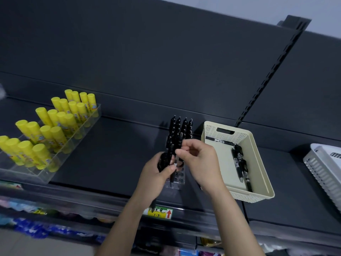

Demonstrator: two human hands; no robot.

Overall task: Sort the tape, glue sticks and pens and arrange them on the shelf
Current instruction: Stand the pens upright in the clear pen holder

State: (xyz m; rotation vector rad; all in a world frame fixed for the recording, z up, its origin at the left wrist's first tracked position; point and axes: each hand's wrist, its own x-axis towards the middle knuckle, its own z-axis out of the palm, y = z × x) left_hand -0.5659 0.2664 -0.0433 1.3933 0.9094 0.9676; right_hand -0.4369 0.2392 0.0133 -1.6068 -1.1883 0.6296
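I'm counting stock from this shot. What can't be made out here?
Head view only:
- Pens in the left hand: count hidden by its fingers.
- Pen holder: middle rows behind the right hand and its pen.
- White basket: cut off by the right edge.
- Lower-shelf goods: blurred.
- Price label: writing too small.

A tag (160,212) is fixed to the front edge of the shelf (120,148). Handwritten characters are set on its yellow and green field, what seems to be "1.5" is written beneath them, and a red arrow pointing up is printed on its white right end. Small blue labels are borne by the glue sticks (55,130), and white print by the pens (239,167) in the basket (254,156), but none of it can be read.
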